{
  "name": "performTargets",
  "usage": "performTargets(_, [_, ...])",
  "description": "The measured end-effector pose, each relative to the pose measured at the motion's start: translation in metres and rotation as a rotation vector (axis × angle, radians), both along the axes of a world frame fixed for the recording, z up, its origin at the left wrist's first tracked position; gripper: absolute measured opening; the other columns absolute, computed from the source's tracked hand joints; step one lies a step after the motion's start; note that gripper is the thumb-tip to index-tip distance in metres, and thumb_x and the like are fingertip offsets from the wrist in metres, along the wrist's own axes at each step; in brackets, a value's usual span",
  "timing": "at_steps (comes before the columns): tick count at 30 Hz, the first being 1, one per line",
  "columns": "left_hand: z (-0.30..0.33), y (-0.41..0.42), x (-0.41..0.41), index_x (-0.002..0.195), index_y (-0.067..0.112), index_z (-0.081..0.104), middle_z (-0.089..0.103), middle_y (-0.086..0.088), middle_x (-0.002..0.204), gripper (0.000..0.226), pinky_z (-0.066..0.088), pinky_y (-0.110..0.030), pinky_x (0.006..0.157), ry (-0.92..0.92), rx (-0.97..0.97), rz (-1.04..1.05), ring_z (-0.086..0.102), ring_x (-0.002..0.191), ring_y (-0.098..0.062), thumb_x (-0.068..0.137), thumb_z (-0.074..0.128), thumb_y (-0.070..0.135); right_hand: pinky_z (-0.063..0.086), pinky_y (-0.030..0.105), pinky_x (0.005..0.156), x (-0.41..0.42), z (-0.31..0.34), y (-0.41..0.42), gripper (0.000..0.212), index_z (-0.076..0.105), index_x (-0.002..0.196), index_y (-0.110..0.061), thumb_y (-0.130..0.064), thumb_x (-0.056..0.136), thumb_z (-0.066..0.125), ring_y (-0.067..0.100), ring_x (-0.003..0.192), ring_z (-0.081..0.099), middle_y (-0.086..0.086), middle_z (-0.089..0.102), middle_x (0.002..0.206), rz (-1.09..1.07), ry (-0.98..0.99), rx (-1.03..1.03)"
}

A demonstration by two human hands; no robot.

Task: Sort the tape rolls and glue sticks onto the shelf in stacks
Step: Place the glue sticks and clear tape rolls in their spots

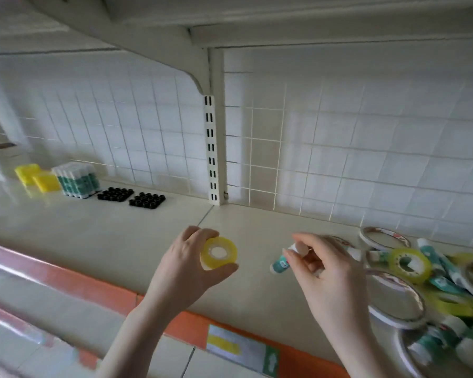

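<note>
Your left hand pinches a yellow tape roll between thumb and fingertips; your right hand grips a glue stick in curled fingers.

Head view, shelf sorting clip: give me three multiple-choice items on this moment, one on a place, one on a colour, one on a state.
1. Where does the unsorted pile of tape rolls and glue sticks lie?
A. far left of the shelf
B. right end of the shelf
C. on the upper shelf

2. What colour is the tape roll in the left hand?
A. yellow
B. red
C. black

3. What is the right hand doing?
A. resting flat on the shelf
B. hanging idle
C. holding a glue stick

Answers:
1. B, the pile sits at the right end of the shelf.
2. A, the tape roll in the left hand is yellow.
3. C, the right hand has its fingers curled round a green-and-white glue stick.
</note>
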State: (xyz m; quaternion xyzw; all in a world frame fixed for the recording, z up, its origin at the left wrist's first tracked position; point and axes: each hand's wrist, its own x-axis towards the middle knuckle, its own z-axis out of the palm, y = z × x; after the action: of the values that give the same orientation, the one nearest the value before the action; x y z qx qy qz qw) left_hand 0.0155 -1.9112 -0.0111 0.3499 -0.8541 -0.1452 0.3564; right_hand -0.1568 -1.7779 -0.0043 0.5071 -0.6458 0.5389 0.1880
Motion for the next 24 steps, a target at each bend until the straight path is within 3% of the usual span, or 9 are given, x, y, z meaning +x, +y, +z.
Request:
performTargets(10, [-0.002,-0.110,0.157,0.114,0.027,0.058,0.048,0.018,0.102,0.078,0.047,-0.025,0.082,0.020,0.018,0.065,0.053,0.091,-0.006,0.055,0.048,0.077,0.040,0.013,0.058,0.142,0.008,-0.138,0.014,0.069,0.084,-0.015,-0.022,0.072,0.069,0.009,0.065,0.052,-0.010,0.059,0.071,0.084,0.049,0.064])
performTargets(15, [0.000,-0.181,0.231,0.116,0.027,0.057,0.048,0.017,0.104,0.080,0.045,-0.022,0.079,0.000,0.024,0.062,0.052,0.089,-0.006,0.055,0.052,0.079,0.039,0.007,0.064,0.214,0.014,-0.214,0.019,0.071,0.088,-0.013,-0.010,0.071,0.080,0.007,0.070,0.053,-0.008,0.061,0.072,0.083,0.042,0.102])
performTargets(18, [0.000,-0.215,0.263,0.116,0.027,0.058,0.049,0.016,0.105,0.074,0.045,-0.023,0.079,0.005,0.039,0.072,0.053,0.088,-0.006,0.058,0.063,0.074,0.041,0.013,0.062,0.244,0.022,-0.254,0.020,0.071,0.088,-0.015,-0.009,0.071,0.080,0.008,0.069,0.054,-0.008,0.061,0.072,0.093,0.016,0.128])
performTargets(24, [-0.005,-0.272,0.291,0.112,0.026,0.059,0.049,0.016,0.101,0.079,0.047,-0.027,0.078,0.032,0.054,0.101,0.052,0.084,-0.007,0.053,0.049,0.078,0.040,0.021,0.062,0.273,0.042,-0.324,0.015,0.071,0.086,-0.013,-0.011,0.073,0.078,0.014,0.063,0.058,-0.007,0.063,0.071,0.113,0.029,0.176])
